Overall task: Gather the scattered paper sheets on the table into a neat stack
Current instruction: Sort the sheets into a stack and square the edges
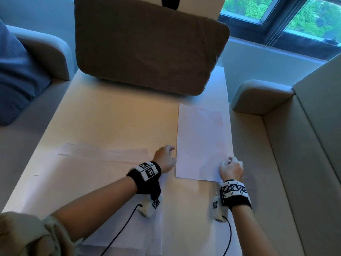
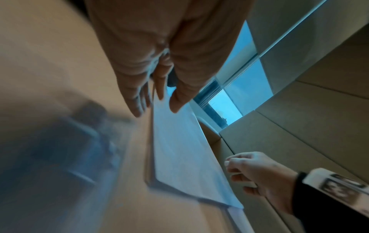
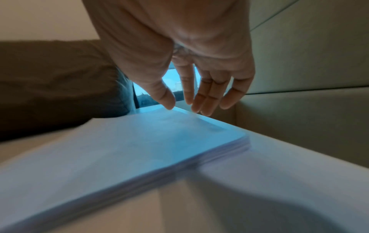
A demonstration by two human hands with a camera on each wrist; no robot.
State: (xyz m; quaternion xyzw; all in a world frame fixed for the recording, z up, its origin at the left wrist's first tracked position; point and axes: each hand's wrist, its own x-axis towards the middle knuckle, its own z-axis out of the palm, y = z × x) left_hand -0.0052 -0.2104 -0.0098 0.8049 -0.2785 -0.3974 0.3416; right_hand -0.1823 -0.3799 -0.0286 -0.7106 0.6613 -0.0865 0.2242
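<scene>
White paper stack point(image 1: 203, 141) is lying along the right edge of the pale worktop point(image 1: 114, 115), with loose sheets point(image 1: 103, 154) lying to its left. The left hand point(image 1: 165, 157) is hovering relaxed beside its left edge; the right hand point(image 1: 231, 168) is hanging loose-fingered at its near right corner, grasping nothing

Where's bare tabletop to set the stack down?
Bare table lies between the brown cushion, the stack and the loose sheets. The near-left is crowded with those sheets. The left hand and right hand flank the stack.
</scene>
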